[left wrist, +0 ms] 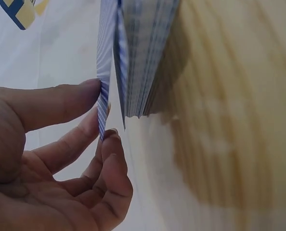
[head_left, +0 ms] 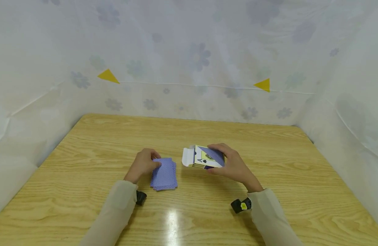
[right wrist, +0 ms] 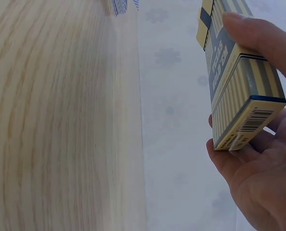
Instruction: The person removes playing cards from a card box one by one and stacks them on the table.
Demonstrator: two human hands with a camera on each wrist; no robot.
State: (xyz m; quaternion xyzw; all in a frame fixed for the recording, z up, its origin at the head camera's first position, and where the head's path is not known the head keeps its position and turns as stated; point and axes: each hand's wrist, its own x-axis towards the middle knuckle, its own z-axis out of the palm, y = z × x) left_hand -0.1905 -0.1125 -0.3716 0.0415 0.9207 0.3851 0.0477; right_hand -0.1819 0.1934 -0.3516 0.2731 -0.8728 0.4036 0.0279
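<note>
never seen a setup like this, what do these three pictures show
There's no machine here, just a person's bare left hand and right hand. The wide picture looks forward and down from a head camera. The two close-ups come from the left wrist camera and the right wrist camera. On the wooden table lies a stack of blue-patterned cards. The left hand pinches an edge of one or more cards at the top. The right hand holds a card box off the table, its end flap open toward the stack.
</note>
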